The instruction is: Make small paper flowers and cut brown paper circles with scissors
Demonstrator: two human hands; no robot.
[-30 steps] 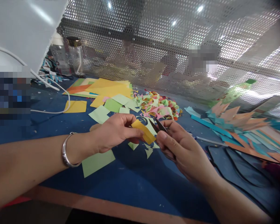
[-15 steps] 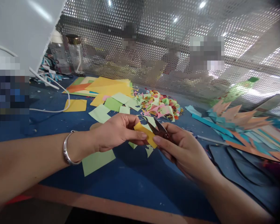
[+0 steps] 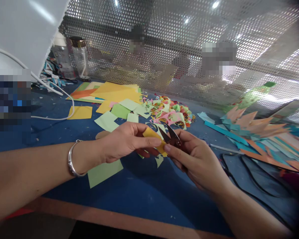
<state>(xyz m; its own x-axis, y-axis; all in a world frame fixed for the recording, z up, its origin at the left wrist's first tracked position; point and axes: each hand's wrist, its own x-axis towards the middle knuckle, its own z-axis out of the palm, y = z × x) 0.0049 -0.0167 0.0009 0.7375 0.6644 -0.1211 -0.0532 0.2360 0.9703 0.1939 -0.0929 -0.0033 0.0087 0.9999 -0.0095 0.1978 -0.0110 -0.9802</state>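
A small folded-looking piece of yellow paper (image 3: 151,133) is pinched in my left hand (image 3: 126,141), thumb across its near face. My right hand (image 3: 193,156) is closed round a pair of scissors (image 3: 173,136), and its thumb also presses the paper's lower right end. The scissor blades stand apart, pointing up and left just beside the paper; their handles are hidden in my palm. Under and around my hands lie a light green sheet (image 3: 106,174) and a jagged green offcut (image 3: 159,161).
A heap of coloured paper scraps (image 3: 169,113) lies beyond my hands, with yellow sheets (image 3: 117,91) to its left. Folded paper pieces (image 3: 254,121) and a black cord (image 3: 249,176) are at right. A bottle (image 3: 79,59) stands by the perforated metal panel (image 3: 159,39).
My left thumb has slid right along the yellow paper, towards my right thumb. The scissors have shifted slightly right, and both hands stay close together.
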